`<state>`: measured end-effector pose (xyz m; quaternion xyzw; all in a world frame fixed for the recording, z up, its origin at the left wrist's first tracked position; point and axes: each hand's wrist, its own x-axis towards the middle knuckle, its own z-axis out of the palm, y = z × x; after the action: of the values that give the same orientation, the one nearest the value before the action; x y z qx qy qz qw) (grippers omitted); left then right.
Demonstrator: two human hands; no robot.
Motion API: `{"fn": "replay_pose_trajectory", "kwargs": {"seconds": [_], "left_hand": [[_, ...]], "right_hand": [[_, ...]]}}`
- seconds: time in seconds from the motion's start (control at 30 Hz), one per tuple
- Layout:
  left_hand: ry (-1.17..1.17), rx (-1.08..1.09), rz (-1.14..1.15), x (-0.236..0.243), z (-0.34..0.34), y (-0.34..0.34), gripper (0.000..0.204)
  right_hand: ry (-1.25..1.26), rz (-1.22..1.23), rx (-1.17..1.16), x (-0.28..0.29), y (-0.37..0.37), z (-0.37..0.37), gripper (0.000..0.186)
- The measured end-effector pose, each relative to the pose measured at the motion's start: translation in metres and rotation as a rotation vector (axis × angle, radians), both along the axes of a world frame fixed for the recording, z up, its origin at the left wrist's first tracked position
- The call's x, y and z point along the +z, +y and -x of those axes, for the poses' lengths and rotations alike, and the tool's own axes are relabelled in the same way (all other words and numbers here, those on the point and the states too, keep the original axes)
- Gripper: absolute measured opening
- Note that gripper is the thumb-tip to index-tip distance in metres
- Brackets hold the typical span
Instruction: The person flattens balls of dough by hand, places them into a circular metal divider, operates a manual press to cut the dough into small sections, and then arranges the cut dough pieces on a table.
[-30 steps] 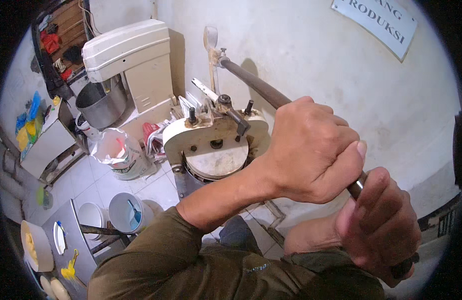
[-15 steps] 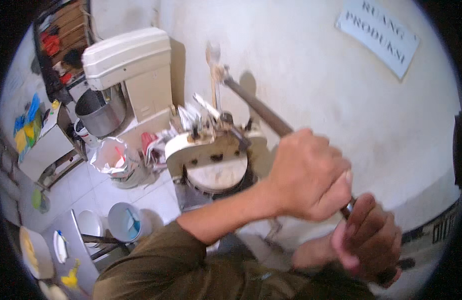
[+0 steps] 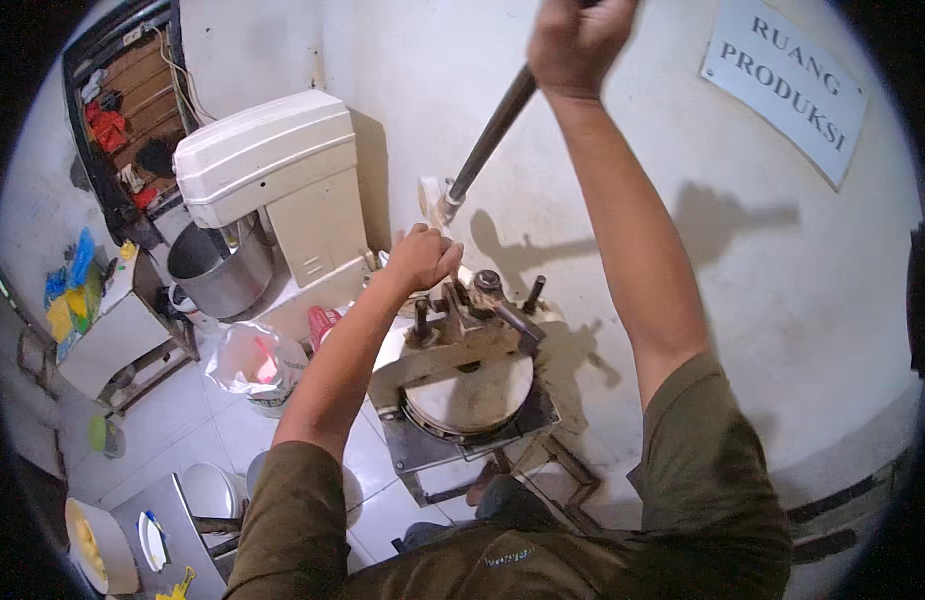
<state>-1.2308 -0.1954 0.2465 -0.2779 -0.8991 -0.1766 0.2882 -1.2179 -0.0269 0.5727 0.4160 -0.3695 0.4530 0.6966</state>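
A hand-operated press [image 3: 382,385] with a round pale plate [image 3: 472,395] stands in front of me, dusty and stained. My right hand [image 3: 582,45] is raised at the top edge, closed around the upper part of its long metal lever [image 3: 497,130]. That lever slants down left to a pale joint [image 3: 437,200] behind the press head. My left hand [image 3: 422,258] is closed over a short white lever [image 3: 466,275] just below that joint; most of it is hidden under the fingers. Dark bolts and a stubby dark handle [image 3: 522,328] sit on top of the press.
A large cream mixer [image 3: 307,200] with a steel bowl [image 3: 222,270] stands left of the press. Nearby are a white sack-lined bucket [image 3: 252,365] and a low table [image 3: 112,345]. A grey table [image 3: 177,510] is at lower left. The wall carries a sign [image 3: 787,85].
The long lever has swung up from lower right to upright. My left hand has left it and moved to the short white lever; my right hand has risen with the long one.
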Motion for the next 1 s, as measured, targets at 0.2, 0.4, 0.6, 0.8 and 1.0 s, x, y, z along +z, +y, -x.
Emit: {"fn": "replay_pose_trajectory", "kwargs": {"seconds": [0.2, 0.4, 0.6, 0.8, 1.0], "left_hand": [[-0.209, 0.215, 0.224, 0.02, 0.002, 0.013, 0.061], [-0.501, 0.316, 0.297, 0.059, -0.063, -0.005, 0.088], [-0.483, 0.313, 0.258, 0.05, -0.134, -0.014, 0.062], [-0.462, 0.346, 0.208, 0.051, -0.13, -0.009, 0.046], [-0.398, 0.291, 0.164, 0.055, -0.139, 0.003, 0.047]], "right_hand": [[-0.559, -0.156, -0.533, -0.082, -0.038, 0.128, 0.046], [-0.984, -0.229, -0.518, -0.165, -0.076, 0.205, 0.042], [-1.078, -0.452, -0.676, -0.173, -0.067, 0.195, 0.047], [-0.662, -0.789, -0.466, -0.213, 0.004, 0.058, 0.036], [-1.086, -0.647, 0.197, -0.405, 0.112, -0.266, 0.015]]}}
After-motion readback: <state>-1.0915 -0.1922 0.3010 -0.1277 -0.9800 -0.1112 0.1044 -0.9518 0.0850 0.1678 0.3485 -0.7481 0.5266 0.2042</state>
